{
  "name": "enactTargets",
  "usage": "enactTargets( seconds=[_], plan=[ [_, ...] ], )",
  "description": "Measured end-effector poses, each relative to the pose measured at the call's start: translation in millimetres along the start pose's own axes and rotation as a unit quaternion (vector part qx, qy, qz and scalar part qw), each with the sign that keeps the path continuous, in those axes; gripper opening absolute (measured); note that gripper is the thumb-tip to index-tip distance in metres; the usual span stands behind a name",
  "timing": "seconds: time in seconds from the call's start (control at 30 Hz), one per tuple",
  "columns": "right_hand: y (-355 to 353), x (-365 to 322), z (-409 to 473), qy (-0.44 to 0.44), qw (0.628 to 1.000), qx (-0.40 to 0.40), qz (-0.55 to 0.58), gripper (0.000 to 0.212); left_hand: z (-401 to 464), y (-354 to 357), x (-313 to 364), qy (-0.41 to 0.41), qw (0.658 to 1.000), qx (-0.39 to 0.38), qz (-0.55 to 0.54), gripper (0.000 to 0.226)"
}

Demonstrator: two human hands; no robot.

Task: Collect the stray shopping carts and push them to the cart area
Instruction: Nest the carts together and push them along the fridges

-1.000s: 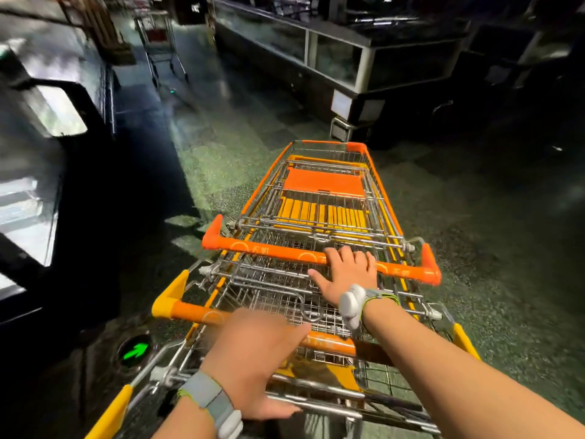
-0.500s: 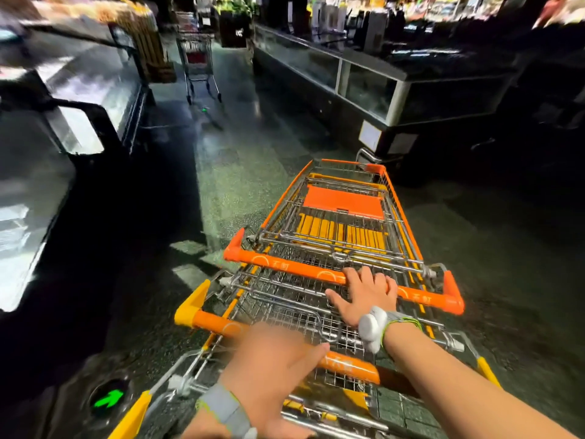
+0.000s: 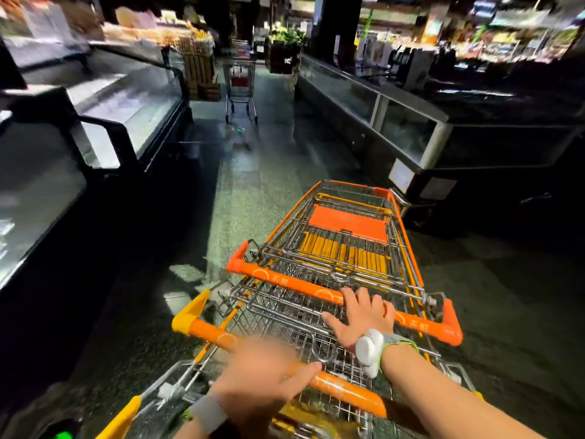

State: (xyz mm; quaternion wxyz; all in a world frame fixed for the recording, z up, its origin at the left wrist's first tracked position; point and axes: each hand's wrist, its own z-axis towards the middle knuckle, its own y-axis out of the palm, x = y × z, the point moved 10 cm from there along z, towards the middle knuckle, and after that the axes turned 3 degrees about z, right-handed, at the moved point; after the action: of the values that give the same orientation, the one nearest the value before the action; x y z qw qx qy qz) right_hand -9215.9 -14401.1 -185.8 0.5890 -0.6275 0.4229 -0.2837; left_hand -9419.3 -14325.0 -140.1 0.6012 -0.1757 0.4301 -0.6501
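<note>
Fingers (image 3: pixel 364 301) of the right hand (image 3: pixel 362 318) lie straight over the front cart's orange handle (image 3: pixel 285 282); the blurred left hand (image 3: pixel 262 375) grips the rear handle (image 3: pixel 345 391). Nested carts (image 3: pixel 342 248) stand mid-aisle; a stray cart (image 3: pixel 240 83) waits far ahead.

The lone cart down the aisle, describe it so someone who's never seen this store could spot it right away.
Look down the aisle floor between the two long glass-topped freezer cases. At its far end, beside stacked wooden crates, stands the stray cart. Unlike the nested orange carts under the hands, it is plain grey wire with something red inside and stands by itself.
</note>
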Motion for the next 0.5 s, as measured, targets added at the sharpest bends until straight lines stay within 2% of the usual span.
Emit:
enactTargets(
  seconds=[0.1, 0.2, 0.37, 0.5],
  plan=[
    [-6.0, 18.5, 48.7, -0.002, 1.000, -0.003, -0.004, 0.074, 35.2, 25.7, -18.6, -0.022, 1.000, 0.001, -0.007, 0.044],
    [-16.5, 27.5, 92.6, -0.014, 1.000, 0.001, -0.018, 0.076, 58.6, 58.1, -31.2, -0.008, 1.000, -0.007, -0.005, 0.053],
    [-33.0, 38.1, 181.0, -0.029, 0.999, -0.005, -0.014, 0.076, 101.5, 122.4, -71.2, -0.021, 0.999, -0.046, -0.013, 0.047],
    [-42.5, 45.1, 258.8, -0.025, 0.999, -0.022, -0.012, 0.078, 147.9, 163.7, -109.4, -0.014, 0.998, -0.058, -0.031, 0.057]
  ],
)
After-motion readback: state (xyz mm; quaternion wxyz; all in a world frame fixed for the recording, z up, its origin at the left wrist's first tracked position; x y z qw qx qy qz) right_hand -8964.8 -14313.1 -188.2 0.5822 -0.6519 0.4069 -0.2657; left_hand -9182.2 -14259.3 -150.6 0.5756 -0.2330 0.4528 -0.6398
